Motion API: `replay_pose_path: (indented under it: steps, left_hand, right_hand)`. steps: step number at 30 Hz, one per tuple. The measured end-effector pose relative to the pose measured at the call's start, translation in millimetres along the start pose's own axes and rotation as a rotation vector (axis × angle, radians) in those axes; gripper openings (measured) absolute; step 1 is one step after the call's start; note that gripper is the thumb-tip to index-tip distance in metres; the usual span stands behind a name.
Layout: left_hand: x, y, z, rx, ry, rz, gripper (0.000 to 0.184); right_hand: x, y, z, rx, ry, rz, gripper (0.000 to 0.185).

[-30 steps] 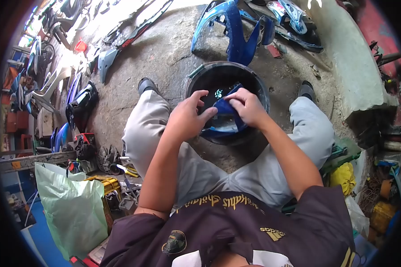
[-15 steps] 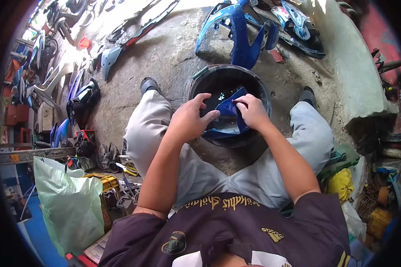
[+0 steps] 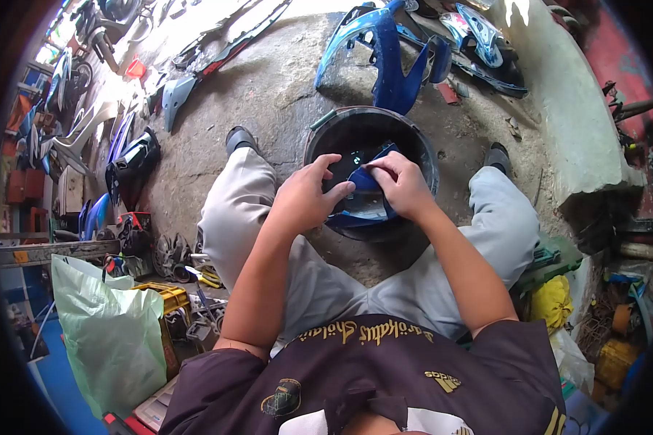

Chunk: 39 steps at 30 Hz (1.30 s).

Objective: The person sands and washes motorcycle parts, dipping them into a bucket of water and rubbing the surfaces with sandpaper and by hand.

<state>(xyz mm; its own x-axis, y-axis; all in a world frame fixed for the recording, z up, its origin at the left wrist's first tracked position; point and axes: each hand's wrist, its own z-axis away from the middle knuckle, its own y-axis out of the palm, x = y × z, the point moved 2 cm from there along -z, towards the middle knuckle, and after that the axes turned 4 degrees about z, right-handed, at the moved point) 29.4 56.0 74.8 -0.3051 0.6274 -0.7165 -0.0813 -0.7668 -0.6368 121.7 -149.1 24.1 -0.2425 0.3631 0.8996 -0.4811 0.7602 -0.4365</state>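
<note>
A black tub stands on the floor between my knees, with a wet blue plastic motorcycle panel tilted inside it. My left hand grips the panel's left side, its thumb against the panel and its fingers curved over the tub. From the right, my right hand presses its bunched fingertips onto the panel's upper face. Whatever lies under those fingertips is hidden. Dark shade covers the tub's inside, where small bright reflections show. A thin green stick-like piece lies on the rim.
Large blue motorcycle fairings lie just beyond the tub. More body panels line the floor at left. A pale green plastic bag and a yellow crate stand at lower left. A concrete ledge borders the right side.
My right hand has slid left and slightly up across the blue panel, toward my left hand. The left hand stays nearly in place on the panel.
</note>
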Motion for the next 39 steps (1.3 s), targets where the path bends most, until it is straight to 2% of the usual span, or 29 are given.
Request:
replay_pose_path:
  steps: [2,6,11,13,14,15,17,20,23,24,28,29,31,32,35,36,39]
  left_hand:
    - [-2,-1,-2,-0.004,0.006,-0.005,0.068]
    - [0,-1,-4,-0.013,0.036,-0.025,0.068]
    - [-2,-2,-1,-0.004,0.003,-0.015,0.068]
    - [-1,-1,-2,-0.012,0.02,-0.032,0.068]
    - [0,-2,-5,-0.017,0.039,-0.028,0.068]
    - [2,0,-5,-0.019,0.045,-0.018,0.068]
    - [4,1,-1,-0.006,0.024,-0.012,0.068]
    - [-3,-1,-1,0.002,0.001,-0.008,0.068]
    - [0,-1,-4,-0.015,0.033,-0.012,0.068]
    - [1,-1,-4,-0.009,0.027,-0.003,0.068]
    - [-3,-3,-1,0.009,0.003,0.004,0.068]
    - [-3,-3,-1,0.009,0.008,-0.001,0.068]
    - [-1,-2,-2,-0.009,0.042,-0.018,0.068]
    - [2,-1,0,-0.02,0.046,-0.023,0.068]
    - [1,-2,0,0.0,0.026,0.009,0.068]
    - [0,-3,0,0.01,0.019,0.003,0.069]
    - [-2,-3,1,0.002,0.029,-0.019,0.069]
  right_hand:
    - [-45,5,-8,-0.062,0.101,0.164,0.017]
    - [23,-7,4,0.077,-0.128,-0.028,0.018]
    - [-13,-5,3,-0.026,0.021,0.137,0.017]
    - [3,-7,0,-0.026,0.029,0.135,0.017]
    - [14,-9,5,0.012,-0.086,0.077,0.017]
    - [40,-14,11,0.138,-0.062,-0.023,0.019]
    - [21,-8,9,0.01,-0.046,0.029,0.017]
    - [-32,0,-3,-0.058,0.047,0.218,0.015]
    - [34,-13,6,0.065,-0.167,0.072,0.016]
    - [32,-12,8,0.076,-0.154,0.005,0.017]
    - [-21,0,4,-0.03,0.148,0.354,0.016]
    - [-26,1,8,-0.033,0.085,0.304,0.016]
    - [12,-6,15,-0.023,-0.052,0.211,0.017]
    - [30,-10,17,0.016,-0.069,0.175,0.017]
    - [-3,-7,14,-0.063,-0.036,0.154,0.017]
    - [-5,-8,12,-0.074,0.065,0.241,0.017]
    - [11,-9,15,-0.044,-0.047,0.182,0.017]
